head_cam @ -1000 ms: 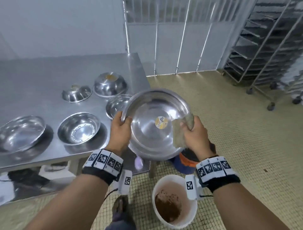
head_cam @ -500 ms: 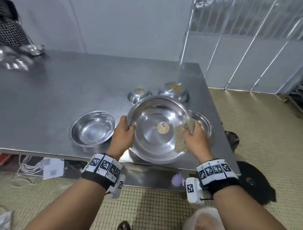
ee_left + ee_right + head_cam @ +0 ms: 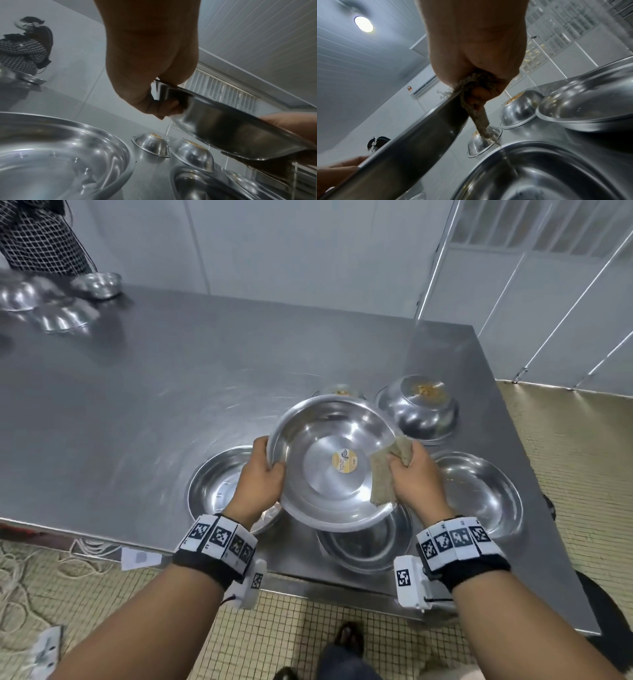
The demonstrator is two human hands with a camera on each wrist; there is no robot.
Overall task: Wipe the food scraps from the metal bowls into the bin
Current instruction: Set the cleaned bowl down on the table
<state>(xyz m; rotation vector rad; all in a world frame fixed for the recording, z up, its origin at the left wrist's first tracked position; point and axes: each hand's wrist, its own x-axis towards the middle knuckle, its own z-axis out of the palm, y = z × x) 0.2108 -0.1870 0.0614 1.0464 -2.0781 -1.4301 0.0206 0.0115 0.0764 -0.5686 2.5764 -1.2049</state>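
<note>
I hold a large metal bowl (image 3: 329, 484) with a yellow sticker in its middle, tilted above the steel table (image 3: 154, 392). My left hand (image 3: 270, 470) grips its left rim, thumb inside. My right hand (image 3: 402, 460) pinches a beige cloth (image 3: 380, 481) against the right rim. No scraps show inside it. In the left wrist view my left hand (image 3: 163, 106) curls round the bowl's rim (image 3: 223, 128). The right wrist view has my right hand (image 3: 479, 93) clamping the cloth (image 3: 479, 117) on the rim. The bin is out of view.
Upright bowls lie to the left (image 3: 219, 491), underneath (image 3: 366, 546) and to the right (image 3: 479, 491) of the held bowl. Two upturned bowls (image 3: 421, 409) carry scraps on their bases. More bowls (image 3: 61, 316) and a person in checked clothing (image 3: 34, 234) are at the far left.
The bowl has come away from over the white bin on the floor and now hangs over the table, above another bowl. Both grips are the same. The view swung left.
</note>
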